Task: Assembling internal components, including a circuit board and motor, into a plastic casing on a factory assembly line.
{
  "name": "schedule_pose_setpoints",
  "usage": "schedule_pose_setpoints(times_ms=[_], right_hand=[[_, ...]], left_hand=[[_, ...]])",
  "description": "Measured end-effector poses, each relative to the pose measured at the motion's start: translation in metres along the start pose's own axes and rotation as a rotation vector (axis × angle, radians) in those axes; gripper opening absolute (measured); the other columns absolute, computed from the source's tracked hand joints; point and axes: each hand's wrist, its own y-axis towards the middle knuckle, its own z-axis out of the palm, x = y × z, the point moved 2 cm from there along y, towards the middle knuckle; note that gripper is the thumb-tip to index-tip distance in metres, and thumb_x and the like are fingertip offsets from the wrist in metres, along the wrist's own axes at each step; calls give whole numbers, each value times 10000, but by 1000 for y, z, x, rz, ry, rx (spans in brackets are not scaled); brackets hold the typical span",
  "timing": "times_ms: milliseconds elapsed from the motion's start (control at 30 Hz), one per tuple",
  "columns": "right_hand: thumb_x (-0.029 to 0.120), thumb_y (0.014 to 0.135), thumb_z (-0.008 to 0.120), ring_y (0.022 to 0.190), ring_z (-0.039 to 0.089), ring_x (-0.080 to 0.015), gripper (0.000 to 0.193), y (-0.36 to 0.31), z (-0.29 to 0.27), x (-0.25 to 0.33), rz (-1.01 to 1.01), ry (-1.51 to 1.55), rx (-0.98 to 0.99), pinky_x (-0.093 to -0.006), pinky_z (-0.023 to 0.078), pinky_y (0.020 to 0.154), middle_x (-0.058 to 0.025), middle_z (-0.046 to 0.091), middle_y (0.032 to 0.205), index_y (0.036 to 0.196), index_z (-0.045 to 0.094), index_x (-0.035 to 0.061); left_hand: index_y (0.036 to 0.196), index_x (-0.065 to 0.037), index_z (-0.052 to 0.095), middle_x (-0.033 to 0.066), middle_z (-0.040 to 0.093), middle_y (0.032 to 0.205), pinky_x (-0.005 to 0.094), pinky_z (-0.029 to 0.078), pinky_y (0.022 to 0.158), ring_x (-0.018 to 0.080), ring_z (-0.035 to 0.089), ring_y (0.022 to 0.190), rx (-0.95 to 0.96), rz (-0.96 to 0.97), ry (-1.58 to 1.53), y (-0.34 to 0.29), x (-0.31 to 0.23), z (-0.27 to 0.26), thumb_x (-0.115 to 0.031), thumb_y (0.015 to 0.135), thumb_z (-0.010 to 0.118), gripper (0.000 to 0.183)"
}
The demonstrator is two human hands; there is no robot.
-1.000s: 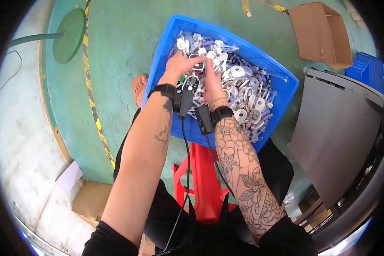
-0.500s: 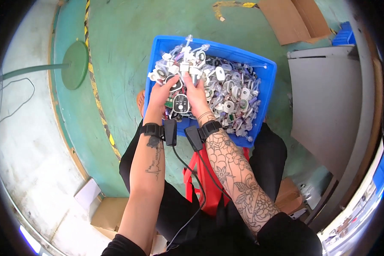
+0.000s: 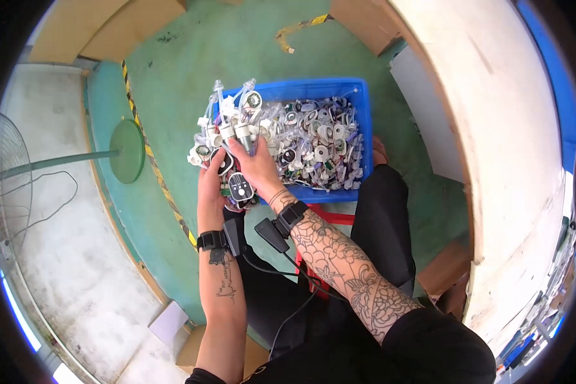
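Both my hands are closed around one big bunch of small white plastic electronic parts (image 3: 243, 131), with clear tips, tubes and metal-bodied cylinders sticking up. My left hand (image 3: 210, 187) grips it from the near left, its thumb pressed on the parts. My right hand (image 3: 258, 168) clasps it from the right, thumb against the white cylinders. An oval black-faced part (image 3: 240, 187) hangs between the palms. The bunch is over the left side of a blue plastic bin (image 3: 363, 128), partly beyond its wall. Many loose parts (image 3: 317, 137) of similar kind fill the bin. Fingers under the bunch are hidden.
The bin stands on a green floor (image 3: 192, 77) between my legs. A green round fan base (image 3: 127, 152) is at the left, beside yellow-black floor tape (image 3: 148, 150). Cardboard boxes (image 3: 368, 22) lie ahead, and a pale panel (image 3: 422, 109) stands at the right.
My hands have carried the bunch leftward relative to the bin, from over its left part to its left wall. The view has shifted too, bringing more of the right-hand pale surface into sight.
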Motion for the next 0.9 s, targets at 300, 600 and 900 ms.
schedule_pose_setpoints(times_ms=[300, 600, 900], right_hand=[[526, 929, 740, 1039, 682, -243, 645, -18, -9, 33, 59, 151, 115, -373, 528, 907, -148, 705, 1150, 1286, 558, 22], [468, 931, 753, 1102, 662, -260, 659, -53, -13, 78, -147, 582, 198, -383, 515, 940, -167, 689, 1229, 1316, 542, -24], [346, 990, 715, 1033, 704, -262, 618, -130, -56, 155, -549, 772, 352, -423, 623, 807, -153, 664, 1237, 1415, 469, -29]], left_hand=[[1361, -34, 602, 70, 711, 1198, 352, 558, 885, 188, 693, 1046, -14, 39, 114, -20, -27, 6, -277, 959, 753, 493], [1222, -55, 716, 47, 763, 1078, 315, 580, 802, 159, 729, 925, 57, 275, 243, -82, -84, 43, -324, 947, 769, 389], [1148, -60, 740, 69, 772, 1049, 346, 615, 773, 175, 742, 887, 355, 588, 223, -191, -123, 90, -343, 915, 797, 371]])
